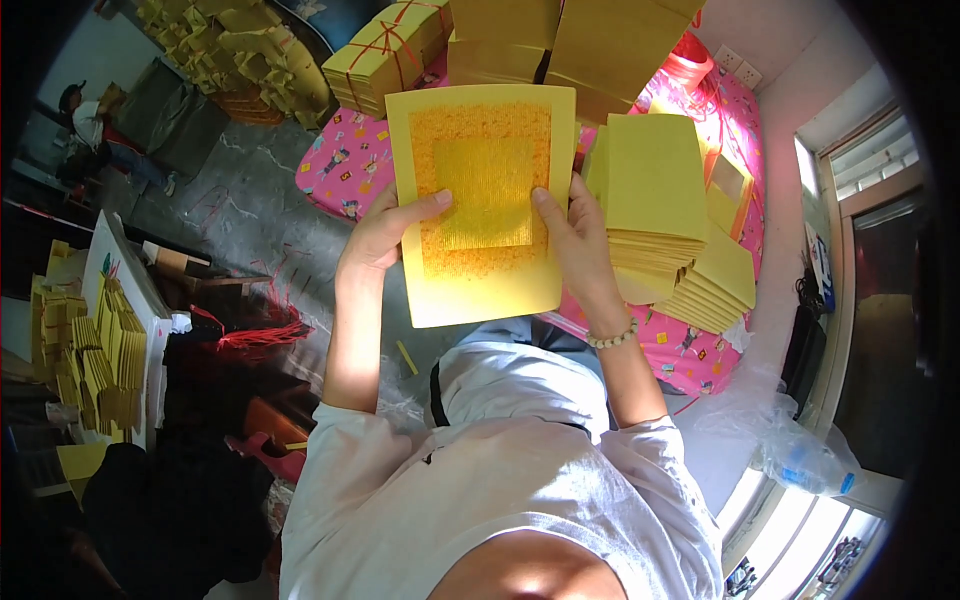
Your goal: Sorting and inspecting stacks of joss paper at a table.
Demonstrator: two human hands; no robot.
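Head view, single frame. Both hands are holding one yellow paper sheet (487,205) in the centre of the frame, above the lap.

Left hand (385,235) is gripping the sheet's left edge at mid-height; the thumb is lying across the printed face, pointing toward frame right, and the other fingers are going behind the paper, so the hand is clamped on the sheet. Right hand (578,240) is gripping the right edge at about the same height, thumb on the face, remaining fingers hidden behind; likewise clamped. A pale bead bracelet (612,338) is sitting on the right wrist.

Key relation: the sheet's long axis is running top to bottom in the frame, tilted slightly, and the sheet is lying between the two hands, each holding one long edge. Neither hand is clearly nearer. The face toward the camera is showing an orange printed square with a lighter gold square inside it.

Just to frame right of the right hand, a stack of yellow sheets (660,200) is resting on a pink patterned cloth (345,160). Tied yellow bundles (385,50) are lying at upper centre.

Hard to make out: whether the held piece is one sheet or several; the finger positions behind it; the lower edge against the white shirt (500,480).
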